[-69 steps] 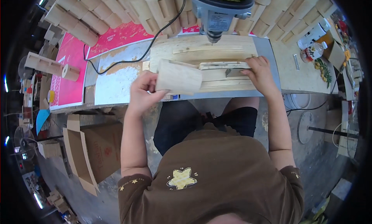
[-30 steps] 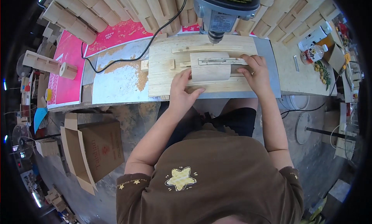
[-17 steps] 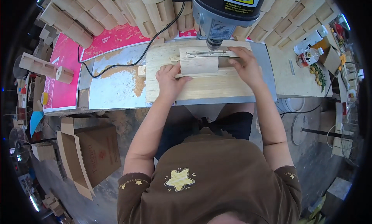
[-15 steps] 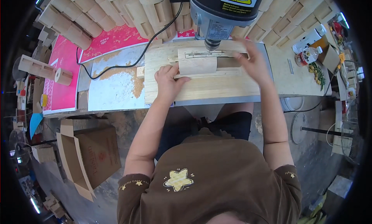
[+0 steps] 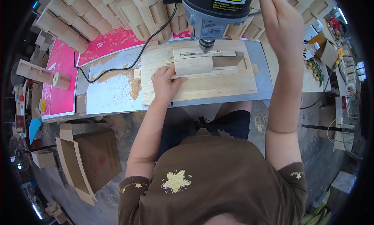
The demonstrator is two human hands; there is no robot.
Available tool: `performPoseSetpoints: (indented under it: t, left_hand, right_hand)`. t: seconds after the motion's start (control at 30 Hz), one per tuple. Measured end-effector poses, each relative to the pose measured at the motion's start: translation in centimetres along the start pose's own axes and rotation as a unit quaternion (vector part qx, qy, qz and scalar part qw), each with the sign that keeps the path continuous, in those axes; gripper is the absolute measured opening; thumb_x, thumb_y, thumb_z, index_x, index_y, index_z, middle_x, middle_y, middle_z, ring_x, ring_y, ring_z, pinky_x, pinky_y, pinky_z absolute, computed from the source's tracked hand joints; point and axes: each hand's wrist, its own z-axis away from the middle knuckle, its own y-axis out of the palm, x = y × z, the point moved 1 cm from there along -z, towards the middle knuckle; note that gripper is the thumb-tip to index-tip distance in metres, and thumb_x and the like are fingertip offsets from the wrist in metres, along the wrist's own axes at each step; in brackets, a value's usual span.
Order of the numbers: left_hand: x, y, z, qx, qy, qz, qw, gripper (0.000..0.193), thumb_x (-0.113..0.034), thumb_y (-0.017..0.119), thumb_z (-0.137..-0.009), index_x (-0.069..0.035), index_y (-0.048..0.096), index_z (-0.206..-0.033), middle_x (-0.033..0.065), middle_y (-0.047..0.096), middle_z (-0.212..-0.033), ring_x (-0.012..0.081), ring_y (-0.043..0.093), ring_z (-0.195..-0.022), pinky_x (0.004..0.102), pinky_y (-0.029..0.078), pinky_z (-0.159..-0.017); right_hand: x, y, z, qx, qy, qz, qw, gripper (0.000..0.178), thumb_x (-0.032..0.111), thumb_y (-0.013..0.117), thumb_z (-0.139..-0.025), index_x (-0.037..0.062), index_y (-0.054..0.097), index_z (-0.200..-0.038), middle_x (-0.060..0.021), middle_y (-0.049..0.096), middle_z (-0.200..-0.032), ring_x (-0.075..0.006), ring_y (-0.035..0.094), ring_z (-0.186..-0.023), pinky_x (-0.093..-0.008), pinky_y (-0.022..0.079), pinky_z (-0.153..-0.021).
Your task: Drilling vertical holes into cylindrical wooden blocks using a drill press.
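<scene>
A pale wooden cylinder [image 5: 193, 65] lies sideways in a wooden jig board [image 5: 218, 84], under the chuck [image 5: 206, 45] of a blue-grey drill press [image 5: 212, 26]. A slotted strip [image 5: 226, 53] runs along its far side, and a metal plate [image 5: 230, 60] stands at its right end. My left hand [image 5: 165, 84] is closed against the cylinder's left end, its thumb resting on the board. High on the right, my right hand [image 5: 282, 26] is closed round the drill press lever [image 5: 255, 13]; its fingertips are partly hidden.
Stacked slotted wooden cylinders [image 5: 144, 14] line the back of the bench. A black cable [image 5: 144, 55] curves across the sawdust-strewn left side. A clear bottle [image 5: 310, 50] and small fruits [image 5: 314, 69] sit at right. An open cardboard box [image 5: 97, 158] stands on the floor at left.
My right hand has moved up and right, away from the jig's right end to the drill press lever. My left hand stays at the cylinder's left end. The view has shifted slightly.
</scene>
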Motion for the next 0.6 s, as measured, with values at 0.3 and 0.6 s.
performPoseSetpoints:
  t: [0.3, 0.6]
  left_hand:
    - [-0.6, 0.2, -0.5, 0.003, 0.016, 0.016, 1.000, 0.053, -0.024, 0.081, -0.056, -0.013, 0.065, -0.105, 0.0007, 0.055, -0.072, 0.0200, 0.054, -0.070, 0.0356, 0.039, -0.068]
    - [-0.3, 0.5, -0.4, 0.008, -0.005, 0.025, 1.000, 0.051, -0.024, 0.081, -0.056, -0.014, 0.066, -0.103, 0.0006, 0.052, -0.069, 0.0200, 0.053, -0.068, 0.0352, 0.037, -0.068]
  right_hand:
    - [-2.1, 6.2, 11.7, -0.101, 0.005, -0.204, 0.974, 0.025, 0.008, 0.056, -0.086, 0.0046, 0.062, -0.109, -0.0091, 0.051, -0.063, -0.0213, 0.051, -0.053, -0.0297, 0.039, -0.049]
    - [-3.4, 7.4, 11.4, -0.127, -0.095, -0.152, 0.975, 0.024, 0.002, 0.055, -0.082, 0.0048, 0.065, -0.104, -0.0085, 0.052, -0.063, -0.0212, 0.049, -0.053, -0.0341, 0.039, -0.052]
